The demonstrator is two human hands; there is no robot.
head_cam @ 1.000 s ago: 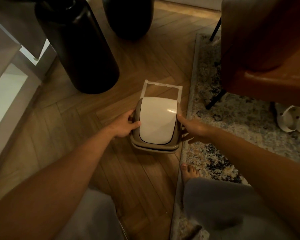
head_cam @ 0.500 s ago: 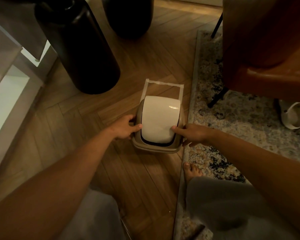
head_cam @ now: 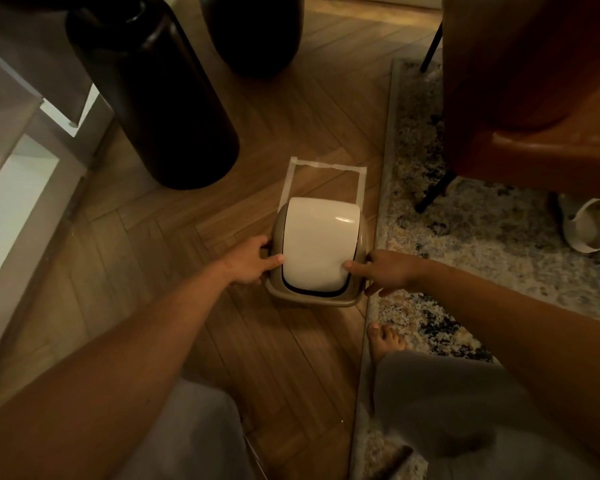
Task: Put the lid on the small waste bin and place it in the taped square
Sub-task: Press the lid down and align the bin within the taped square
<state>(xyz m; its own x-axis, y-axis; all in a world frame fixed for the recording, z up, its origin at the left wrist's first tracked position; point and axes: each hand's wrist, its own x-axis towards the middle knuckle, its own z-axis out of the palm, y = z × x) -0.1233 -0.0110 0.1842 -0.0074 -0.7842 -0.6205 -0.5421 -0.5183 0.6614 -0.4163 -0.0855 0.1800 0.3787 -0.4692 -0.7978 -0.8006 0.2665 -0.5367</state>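
The small waste bin [head_cam: 312, 301] is beige with a white swing lid [head_cam: 317, 244] seated on top. It stands on the wood floor, covering the near part of the taped square [head_cam: 321, 166], whose far edge and two sides show beyond it. My left hand [head_cam: 250, 261] grips the bin's left side, thumb on the lid's edge. On the right side, my right hand [head_cam: 385, 273] holds the bin, with one finger pressed on the white flap. A dark gap shows along the flap's near edge.
A tall dark vase [head_cam: 153, 95] stands left of the square and a second dark vessel [head_cam: 257, 32] behind it. A patterned rug [head_cam: 465, 237] borders the square on the right, with an orange chair [head_cam: 534, 98] and white sandals [head_cam: 589, 226]. My bare foot [head_cam: 385, 341] rests near the bin.
The bin has shifted slightly away from me, further over the tape. My right finger moved from the bin's side onto the flap, which has tipped and opened a dark gap at its near edge.
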